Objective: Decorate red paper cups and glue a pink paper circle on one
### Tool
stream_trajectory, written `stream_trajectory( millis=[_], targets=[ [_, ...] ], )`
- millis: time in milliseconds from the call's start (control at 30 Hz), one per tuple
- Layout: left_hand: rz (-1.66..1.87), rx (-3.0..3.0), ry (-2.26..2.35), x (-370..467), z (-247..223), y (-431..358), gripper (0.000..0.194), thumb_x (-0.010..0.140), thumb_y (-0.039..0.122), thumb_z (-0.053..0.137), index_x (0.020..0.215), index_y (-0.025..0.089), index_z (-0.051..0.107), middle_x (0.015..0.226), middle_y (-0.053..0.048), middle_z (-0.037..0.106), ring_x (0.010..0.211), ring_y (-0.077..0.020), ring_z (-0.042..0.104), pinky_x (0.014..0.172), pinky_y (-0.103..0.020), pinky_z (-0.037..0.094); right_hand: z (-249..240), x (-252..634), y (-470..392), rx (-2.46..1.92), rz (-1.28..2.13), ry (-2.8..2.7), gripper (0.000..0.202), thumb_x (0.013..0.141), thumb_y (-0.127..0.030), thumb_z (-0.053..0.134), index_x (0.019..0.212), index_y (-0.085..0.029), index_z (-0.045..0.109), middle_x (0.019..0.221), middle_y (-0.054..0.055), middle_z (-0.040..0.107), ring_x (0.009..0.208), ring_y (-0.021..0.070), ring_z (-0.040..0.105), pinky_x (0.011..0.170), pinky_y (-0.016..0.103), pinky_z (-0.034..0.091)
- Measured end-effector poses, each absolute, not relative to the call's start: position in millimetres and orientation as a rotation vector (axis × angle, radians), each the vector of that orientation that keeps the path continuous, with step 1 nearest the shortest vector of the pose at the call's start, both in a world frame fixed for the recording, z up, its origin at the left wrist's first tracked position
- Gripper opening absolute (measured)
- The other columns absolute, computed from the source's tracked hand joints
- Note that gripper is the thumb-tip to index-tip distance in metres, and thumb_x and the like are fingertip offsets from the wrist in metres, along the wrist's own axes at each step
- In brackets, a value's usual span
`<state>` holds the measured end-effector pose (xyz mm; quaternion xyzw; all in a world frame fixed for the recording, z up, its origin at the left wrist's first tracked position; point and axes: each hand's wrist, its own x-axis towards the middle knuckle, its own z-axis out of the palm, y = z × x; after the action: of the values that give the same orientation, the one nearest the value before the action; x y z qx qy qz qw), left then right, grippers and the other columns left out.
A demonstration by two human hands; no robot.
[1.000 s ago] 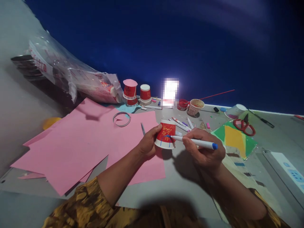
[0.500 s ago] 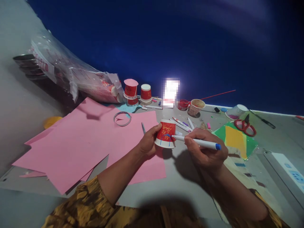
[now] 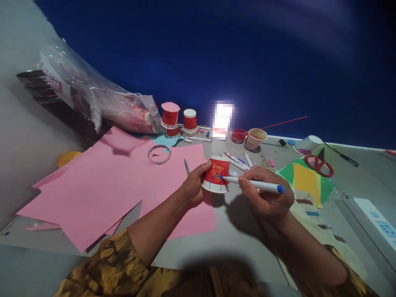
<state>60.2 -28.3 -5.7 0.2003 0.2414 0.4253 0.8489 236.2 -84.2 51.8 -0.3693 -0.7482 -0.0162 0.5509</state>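
My left hand point(image 3: 197, 183) is closed around a red and white paper cup point(image 3: 219, 167), held upside down with its wide rim low. Gold characters cover the red band, and blue ink lines run down toward the rim. In my right hand point(image 3: 269, 194) is a white marker pen point(image 3: 258, 185) with a blue end, gripped like a pencil. Its tip meets the cup's red side. Beside my left fingers a pointed metal blade point(image 3: 186, 166) lies on pink paper point(image 3: 105, 185); the rest of it is hidden.
Behind stand stacked red cups point(image 3: 170, 119), another upturned cup point(image 3: 189, 121) and a stained cup point(image 3: 255, 139). Several markers point(image 3: 236, 161) lie beyond my hands. Red-handled scissors point(image 3: 319, 165) rest on a green and yellow packet point(image 3: 306, 181). A power strip point(image 3: 379, 218) sits at right, a tape ring point(image 3: 159, 154) at left.
The marker and my right hand have shifted slightly left, the tip moving a little across the cup's red side. My left hand keeps its hold on the cup.
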Motion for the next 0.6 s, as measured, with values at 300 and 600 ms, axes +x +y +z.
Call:
stream_trajectory(
  millis=[300,600],
  targets=[
    [0.890,0.437,0.509,58.8,-5.7,-27.1,0.036,0.093,0.040,0.067,0.107,0.007,0.073,0.092,-0.016,0.080,0.082,-0.0297,0.077,0.084,-0.045,0.062,52.3,236.2,-84.9,-0.881,-0.037,-1.742,0.015,0.087,-0.009,0.070,0.087,-0.024,0.068,0.069,-0.001,0.072,0.057,0.0161,0.066,0.054,0.030,0.050],
    [0.907,0.405,0.519,62.6,-5.1,-30.1,0.030,0.093,0.034,0.068,0.107,0.007,0.074,0.095,-0.015,0.080,0.082,-0.0262,0.076,0.082,-0.041,0.062,52.3,235.0,-84.1,-0.873,-0.038,-1.748,0.015,0.088,-0.009,0.070,0.087,-0.024,0.067,0.068,-0.001,0.072,0.056,0.0155,0.065,0.053,0.029,0.050]
  ],
)
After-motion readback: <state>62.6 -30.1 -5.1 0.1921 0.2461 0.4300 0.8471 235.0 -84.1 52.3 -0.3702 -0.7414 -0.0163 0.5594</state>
